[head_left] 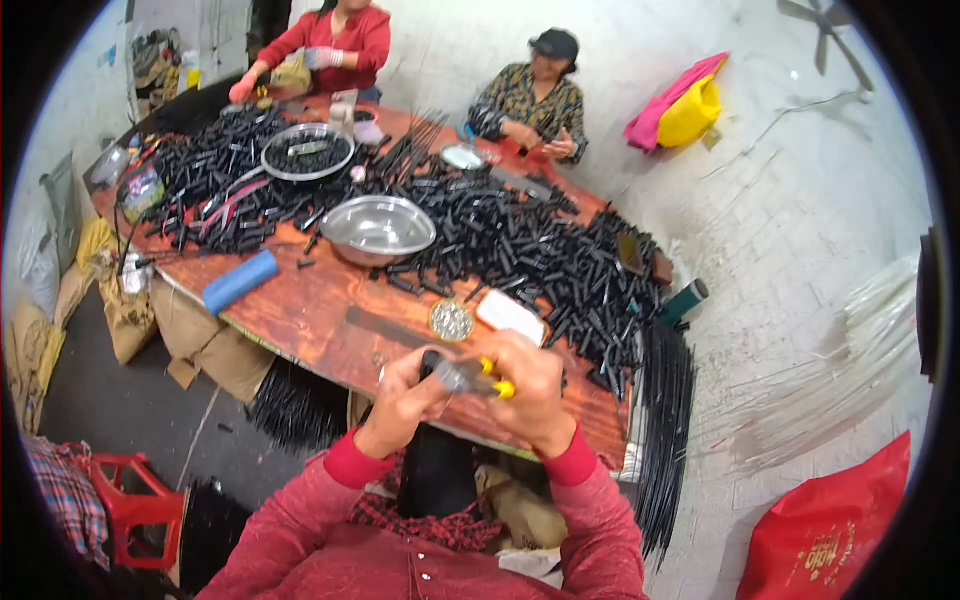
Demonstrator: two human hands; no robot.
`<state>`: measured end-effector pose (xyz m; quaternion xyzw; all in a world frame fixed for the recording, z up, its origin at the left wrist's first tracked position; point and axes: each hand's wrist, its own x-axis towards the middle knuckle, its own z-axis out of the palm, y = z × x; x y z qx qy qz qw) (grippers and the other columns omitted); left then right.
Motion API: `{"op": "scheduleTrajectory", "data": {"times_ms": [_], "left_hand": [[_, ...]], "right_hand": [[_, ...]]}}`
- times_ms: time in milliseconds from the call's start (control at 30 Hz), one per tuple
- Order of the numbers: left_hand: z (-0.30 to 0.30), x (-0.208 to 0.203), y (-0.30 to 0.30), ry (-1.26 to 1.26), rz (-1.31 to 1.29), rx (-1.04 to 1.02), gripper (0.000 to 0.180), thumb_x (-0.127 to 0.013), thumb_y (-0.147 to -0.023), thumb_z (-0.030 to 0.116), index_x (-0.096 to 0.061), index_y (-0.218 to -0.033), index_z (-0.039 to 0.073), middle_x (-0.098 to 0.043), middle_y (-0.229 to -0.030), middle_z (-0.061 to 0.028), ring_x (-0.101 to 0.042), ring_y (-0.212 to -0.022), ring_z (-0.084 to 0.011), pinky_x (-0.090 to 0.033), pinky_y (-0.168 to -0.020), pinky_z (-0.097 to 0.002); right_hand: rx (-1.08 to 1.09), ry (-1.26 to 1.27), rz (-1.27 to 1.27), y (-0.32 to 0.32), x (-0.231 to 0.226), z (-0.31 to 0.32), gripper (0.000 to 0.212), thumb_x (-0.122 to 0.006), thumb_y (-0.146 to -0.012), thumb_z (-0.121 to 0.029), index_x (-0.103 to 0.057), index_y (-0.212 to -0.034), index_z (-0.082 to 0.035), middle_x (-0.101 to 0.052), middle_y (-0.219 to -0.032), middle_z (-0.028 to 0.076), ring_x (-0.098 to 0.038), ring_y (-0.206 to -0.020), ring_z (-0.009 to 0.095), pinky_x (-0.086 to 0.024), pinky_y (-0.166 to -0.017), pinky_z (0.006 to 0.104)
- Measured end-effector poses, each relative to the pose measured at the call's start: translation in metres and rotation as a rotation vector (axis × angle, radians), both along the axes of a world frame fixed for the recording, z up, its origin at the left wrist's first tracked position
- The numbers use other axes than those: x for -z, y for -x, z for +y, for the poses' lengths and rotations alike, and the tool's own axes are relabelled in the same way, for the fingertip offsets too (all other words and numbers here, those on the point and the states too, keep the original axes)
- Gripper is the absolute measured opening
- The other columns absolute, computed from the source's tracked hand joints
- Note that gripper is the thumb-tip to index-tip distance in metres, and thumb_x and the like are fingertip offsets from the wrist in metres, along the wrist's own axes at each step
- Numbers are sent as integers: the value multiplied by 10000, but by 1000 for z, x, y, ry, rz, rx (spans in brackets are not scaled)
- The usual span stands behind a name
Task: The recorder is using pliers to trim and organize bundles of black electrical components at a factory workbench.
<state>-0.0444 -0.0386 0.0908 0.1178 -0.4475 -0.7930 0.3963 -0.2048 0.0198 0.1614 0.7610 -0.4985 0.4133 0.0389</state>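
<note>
My left hand (pixel 393 410) is closed around a short black cylindrical piece (pixel 432 362), held over the near edge of the red-brown table (pixel 300 318). In my right hand (pixel 537 385) is a pair of yellow-handled pliers (pixel 504 388), their grey jaws meeting the piece by my left fingers. Blur hides exactly how the jaws grip it. Just beyond my hands stand a small round dish of tiny shiny parts (pixel 451 320) and a white rectangular tray (pixel 508 312). A flat dark strip (pixel 385 325) lies left of the dish.
Heaps of black tubular pieces (pixel 520 240) cover the table's far side, around a steel bowl (pixel 378 225) and a filled basin (pixel 308 150). A blue roll (pixel 240 282) lies near the left edge. Two people (pixel 540 100) work across the table. Long black rods (pixel 665 430) hang at right.
</note>
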Motion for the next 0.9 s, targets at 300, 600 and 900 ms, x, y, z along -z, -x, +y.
{"op": "scheduleTrajectory", "data": {"times_ms": [300, 600, 900], "left_hand": [[14, -1, -7, 6, -58, 44, 223, -593, -916, 275, -614, -938, 54, -653, -808, -32, -605, -606, -81, -434, -467, -179], [19, -11, -14, -38, -40, 166, 139, -663, -889, 164, -596, -902, 42, -646, -828, -37, -637, -727, -101, -552, -643, -254], [13, -6, 4, 107, -141, 176, 145, -667, -855, 158, -585, -847, 39, -594, -779, -15, -546, -700, -77, -434, -639, -218]], "right_hand": [[-1, 107, 116, -7, -14, 34, 253, -771, -695, -115, -640, -909, -78, -625, -800, 64, -651, -694, 245, -490, -567, 341], [-5, 63, 111, -13, -24, 59, 251, -777, -728, -233, -678, -896, -75, -654, -802, 73, -668, -726, 245, -515, -601, 332], [-94, -21, -30, 10, -22, 61, 213, -763, -672, -81, -660, -857, -56, -637, -783, 88, -650, -708, 267, -511, -612, 342]]}}
